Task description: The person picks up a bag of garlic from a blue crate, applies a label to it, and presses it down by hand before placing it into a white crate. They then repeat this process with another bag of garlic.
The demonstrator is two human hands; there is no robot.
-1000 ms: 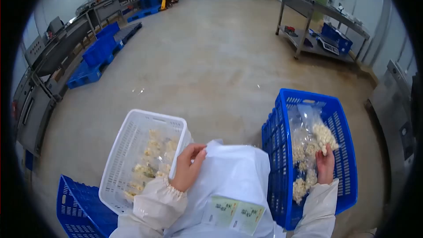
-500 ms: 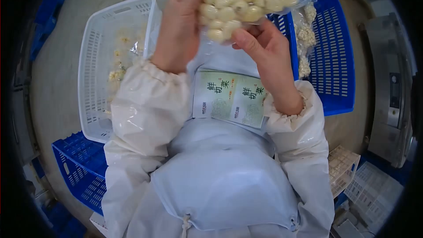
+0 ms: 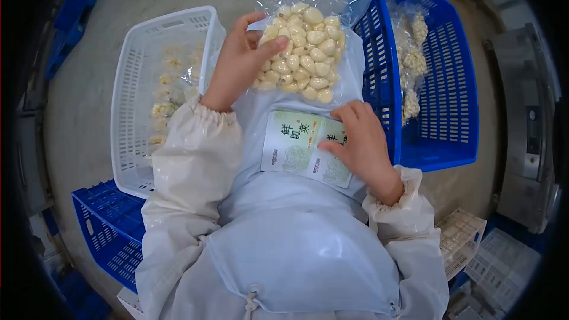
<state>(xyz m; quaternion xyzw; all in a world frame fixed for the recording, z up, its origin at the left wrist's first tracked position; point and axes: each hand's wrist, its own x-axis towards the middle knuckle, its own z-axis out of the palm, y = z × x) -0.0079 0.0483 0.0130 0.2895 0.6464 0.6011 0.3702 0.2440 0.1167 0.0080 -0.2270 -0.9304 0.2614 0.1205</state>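
Note:
A clear plastic bag of peeled garlic cloves point(image 3: 308, 53) lies spread over my apron-covered knees in the upper middle. My left hand point(image 3: 246, 59) grips its left edge, thumb on top and fingers tucked behind. Below the bag, a stack of green-and-white printed labels point(image 3: 290, 142) rests on my lap. Over the right part of the labels is my right hand point(image 3: 361, 139), thumb and fingers apart and curved, the thumb tip right at the printed surface. It covers some of the printed characters.
On the left stands a white crate point(image 3: 133, 89) with bagged pale pieces in it. A blue crate point(image 3: 438, 148) at the right contains several filled clear bags point(image 3: 412, 62). Another blue crate point(image 3: 112, 231) sits lower left. A steel machine point(image 3: 524, 124) stands far right.
The garlic bag has come down from the top edge and turned its broad face up. My right hand has let go of it and moved down to the labels.

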